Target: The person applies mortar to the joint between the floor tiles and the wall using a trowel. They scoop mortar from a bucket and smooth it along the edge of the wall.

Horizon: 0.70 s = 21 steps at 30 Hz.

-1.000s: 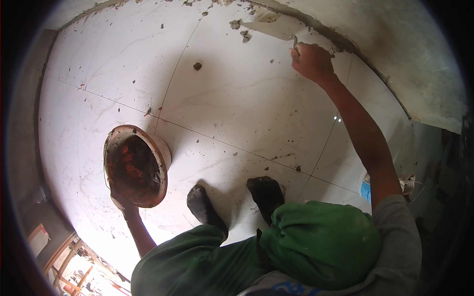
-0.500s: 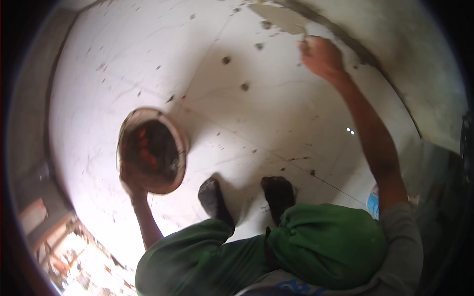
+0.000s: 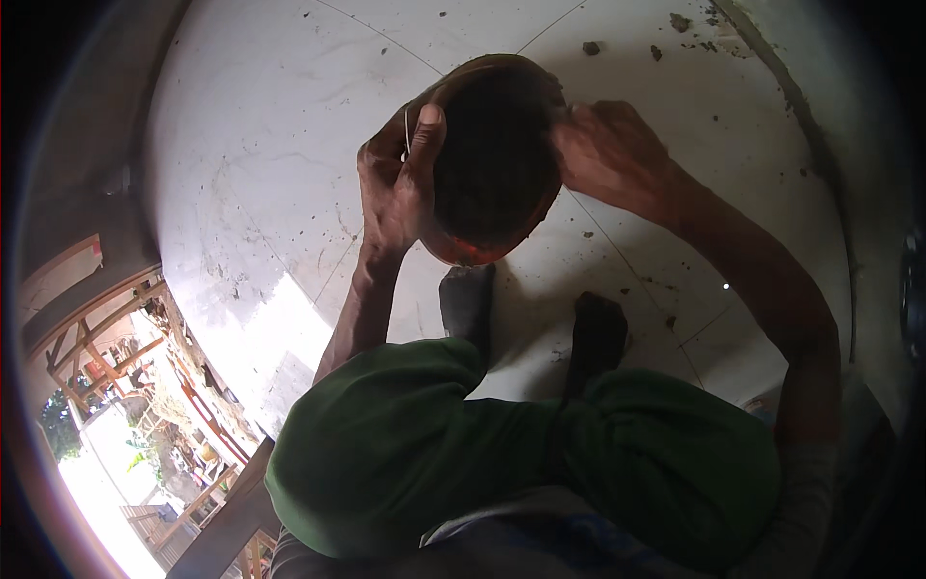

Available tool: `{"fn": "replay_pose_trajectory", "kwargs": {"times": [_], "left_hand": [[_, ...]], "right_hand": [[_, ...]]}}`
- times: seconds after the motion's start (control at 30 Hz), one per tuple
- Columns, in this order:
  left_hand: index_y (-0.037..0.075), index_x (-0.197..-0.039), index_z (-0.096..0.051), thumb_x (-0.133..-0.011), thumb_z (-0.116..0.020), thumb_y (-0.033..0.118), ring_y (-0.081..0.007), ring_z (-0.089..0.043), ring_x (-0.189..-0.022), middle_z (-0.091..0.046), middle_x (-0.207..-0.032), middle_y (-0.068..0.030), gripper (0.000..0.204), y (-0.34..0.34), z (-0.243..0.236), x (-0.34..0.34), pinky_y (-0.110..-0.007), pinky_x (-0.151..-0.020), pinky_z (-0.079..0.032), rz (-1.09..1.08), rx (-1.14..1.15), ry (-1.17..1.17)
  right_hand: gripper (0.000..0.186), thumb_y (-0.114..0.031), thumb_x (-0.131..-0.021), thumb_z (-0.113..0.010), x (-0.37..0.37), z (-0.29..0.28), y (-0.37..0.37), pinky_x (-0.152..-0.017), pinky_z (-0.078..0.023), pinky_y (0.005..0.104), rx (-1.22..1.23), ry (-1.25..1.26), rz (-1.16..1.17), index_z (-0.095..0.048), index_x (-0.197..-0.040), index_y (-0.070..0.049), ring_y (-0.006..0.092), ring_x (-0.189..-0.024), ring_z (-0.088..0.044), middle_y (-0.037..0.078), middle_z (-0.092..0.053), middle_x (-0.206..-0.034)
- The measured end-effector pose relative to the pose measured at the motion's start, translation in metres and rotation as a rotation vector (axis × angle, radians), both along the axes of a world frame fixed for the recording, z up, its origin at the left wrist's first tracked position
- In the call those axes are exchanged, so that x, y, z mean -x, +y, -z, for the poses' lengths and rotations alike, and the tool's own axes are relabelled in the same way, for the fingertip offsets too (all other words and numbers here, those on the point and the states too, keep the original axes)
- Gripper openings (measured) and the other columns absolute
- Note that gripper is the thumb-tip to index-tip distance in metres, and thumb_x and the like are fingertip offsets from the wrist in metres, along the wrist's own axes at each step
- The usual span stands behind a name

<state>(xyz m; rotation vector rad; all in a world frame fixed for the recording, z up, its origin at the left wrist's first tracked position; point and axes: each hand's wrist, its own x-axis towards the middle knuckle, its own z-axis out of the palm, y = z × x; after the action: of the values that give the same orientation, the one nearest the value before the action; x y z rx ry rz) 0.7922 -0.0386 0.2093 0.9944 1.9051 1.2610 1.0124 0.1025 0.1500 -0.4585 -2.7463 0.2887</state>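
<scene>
A round orange bucket (image 3: 540, 207) is tilted in front of me above the tiled floor, its inside dark and its contents hard to make out. My left hand (image 3: 397, 193) grips the bucket's left side, thumb up along the rim beside a thin wire handle. At the opposite rim my right hand (image 3: 617, 154) is closed, slightly blurred, knuckles up. The trowel it held a moment earlier is hidden now, its blade out of sight against the dark bucket.
White floor tiles (image 3: 280, 145) carry scattered crumbs. Dark mortar lumps (image 3: 680, 21) lie near the wall (image 3: 820, 77) at the far right. My dark-socked feet (image 3: 596, 333) are below the bucket. A bright opening (image 3: 145, 415) with wooden framing stands at the lower left.
My right hand has come back from the wall edge, where it held the trowel, to the bucket's rim. My left hand has brought the bucket rightward and up toward the middle of the view.
</scene>
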Motion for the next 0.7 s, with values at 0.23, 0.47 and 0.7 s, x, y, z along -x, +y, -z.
{"fn": "replay_pose_trajectory", "kwargs": {"times": [0.23, 0.47, 0.7], "left_hand": [[-0.002, -0.125, -0.075, -0.109, -0.061, 0.039, -0.0069, -0.045, -0.079, -0.054, -0.082, 0.0068, 0.046, -0.017, 0.011, 0.03, -0.025, -0.077, -0.041, -0.157, -0.12, 0.02], [-0.003, -0.129, -0.072, -0.11, -0.059, 0.039, -0.0119, -0.056, -0.091, -0.068, -0.096, -0.0014, 0.048, -0.01, 0.003, -0.01, -0.029, -0.09, -0.046, -0.032, -0.141, -0.01], [-0.004, -0.133, -0.069, -0.109, -0.062, 0.029, -0.0215, -0.064, -0.116, -0.074, -0.121, -0.0156, 0.042, -0.01, -0.001, -0.013, -0.038, -0.107, -0.048, 0.013, -0.092, -0.073]], "right_hand": [[0.025, -0.02, -0.097, -0.064, -0.008, -0.031, -0.062, -0.077, -0.055, 0.0505, 0.513, -0.297, -0.002, -0.066, -0.082, 0.0, 0.0393, -0.075, -0.07, 0.019, -0.067, -0.074], [0.025, -0.02, -0.098, -0.062, -0.006, 0.012, -0.028, -0.073, -0.053, 0.0523, 0.622, -0.419, 0.143, -0.066, -0.084, 0.0, 0.0451, -0.069, -0.064, 0.022, -0.063, -0.07], [0.02, -0.016, -0.091, -0.064, -0.025, -0.036, -0.016, -0.08, -0.057, 0.0532, 0.281, -0.227, 0.329, -0.069, -0.081, 0.002, 0.0417, -0.084, -0.07, 0.024, -0.069, -0.081]]}}
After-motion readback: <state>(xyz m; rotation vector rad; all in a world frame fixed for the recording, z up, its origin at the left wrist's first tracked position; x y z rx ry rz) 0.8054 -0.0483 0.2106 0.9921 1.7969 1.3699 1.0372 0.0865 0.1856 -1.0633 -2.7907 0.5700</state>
